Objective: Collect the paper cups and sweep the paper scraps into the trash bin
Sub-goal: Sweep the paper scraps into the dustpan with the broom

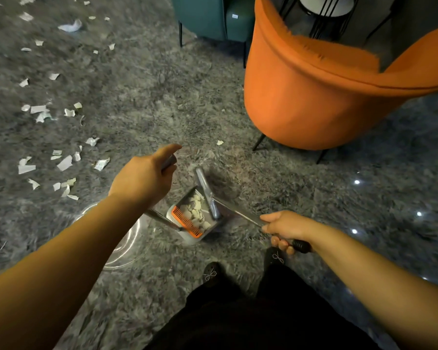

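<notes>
White paper scraps (27, 168) lie scattered over the grey shaggy carpet (142, 102) on the left, from near to far. A grey dustpan (187, 237) with an orange comb (186, 222) sits in front of my feet and holds several scraps (196, 209). My left hand (142, 178) grips a silver pole (168, 161) with the index finger stretched forward; the pole comes out below my wrist and runs to the comb. My right hand (283, 228) grips a black-ended silver handle (301, 246) that reaches the dustpan's right side. A short grey handle (205, 188) rises from the pan.
An orange armchair (314, 97) stands close at the right on thin black legs. Behind it are a teal seat (202, 18) and a black wire-frame table (326, 11). A clear round container (127, 248) lies under my left forearm. My dark shoes (210, 274) are just behind the dustpan.
</notes>
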Demonstrator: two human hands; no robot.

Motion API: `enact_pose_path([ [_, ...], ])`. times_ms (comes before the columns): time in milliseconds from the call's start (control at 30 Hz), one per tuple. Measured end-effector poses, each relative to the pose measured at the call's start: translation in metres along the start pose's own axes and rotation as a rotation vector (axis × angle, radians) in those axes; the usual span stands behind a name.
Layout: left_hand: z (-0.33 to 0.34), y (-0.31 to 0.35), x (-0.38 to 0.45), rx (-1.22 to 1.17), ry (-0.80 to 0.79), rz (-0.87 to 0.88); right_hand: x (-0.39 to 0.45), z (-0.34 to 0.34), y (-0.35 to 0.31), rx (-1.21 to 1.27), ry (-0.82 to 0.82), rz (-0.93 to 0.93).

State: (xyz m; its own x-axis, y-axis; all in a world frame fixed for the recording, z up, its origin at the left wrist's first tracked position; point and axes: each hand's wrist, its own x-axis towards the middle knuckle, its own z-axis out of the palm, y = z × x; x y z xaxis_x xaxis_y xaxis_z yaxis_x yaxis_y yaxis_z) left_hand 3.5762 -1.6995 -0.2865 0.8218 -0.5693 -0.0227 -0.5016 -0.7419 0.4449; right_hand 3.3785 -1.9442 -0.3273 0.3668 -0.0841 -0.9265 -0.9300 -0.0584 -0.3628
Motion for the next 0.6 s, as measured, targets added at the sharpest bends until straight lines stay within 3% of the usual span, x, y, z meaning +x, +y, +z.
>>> enact_pose_path([
  [233, -0.009, -0.002, 0.039, -0.043, 0.084, -0.032, 0.015, -0.026, -0.038, 0.061, 0.078, -0.066],
  [600, -0.007, -0.004, 0.173, -0.055, 0.113, -0.079, 0.091, -0.138, -0.16, -0.09, 0.121, -0.094],
])
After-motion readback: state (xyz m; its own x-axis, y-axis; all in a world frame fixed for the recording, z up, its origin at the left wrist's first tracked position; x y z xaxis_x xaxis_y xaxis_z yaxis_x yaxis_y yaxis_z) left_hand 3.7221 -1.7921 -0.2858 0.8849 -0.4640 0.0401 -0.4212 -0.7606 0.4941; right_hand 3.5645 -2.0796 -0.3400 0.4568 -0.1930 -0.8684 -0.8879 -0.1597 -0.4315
